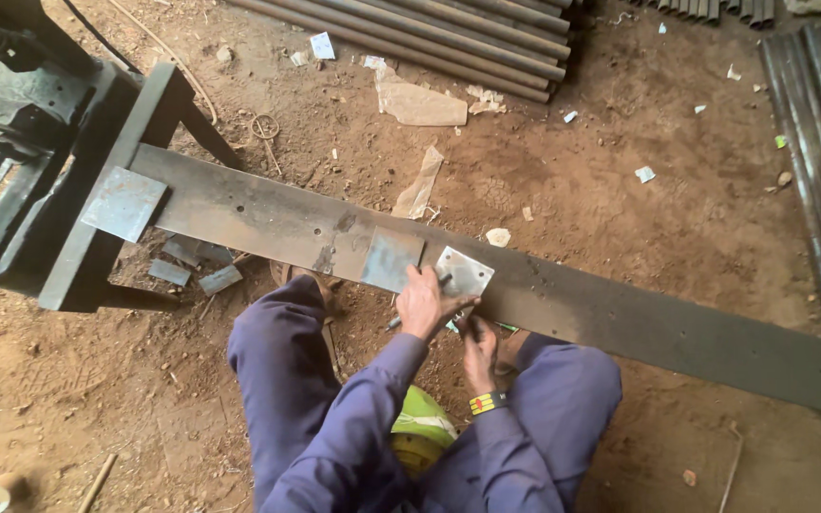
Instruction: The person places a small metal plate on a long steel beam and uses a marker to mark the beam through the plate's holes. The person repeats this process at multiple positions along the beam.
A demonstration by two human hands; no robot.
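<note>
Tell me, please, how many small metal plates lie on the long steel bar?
3: one at its far-left end, one mid-bar, one under the left hand. More lie on the ground below.

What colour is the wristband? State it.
Yellow and black, on the right wrist; the wristband shows best in the head view.
</note>
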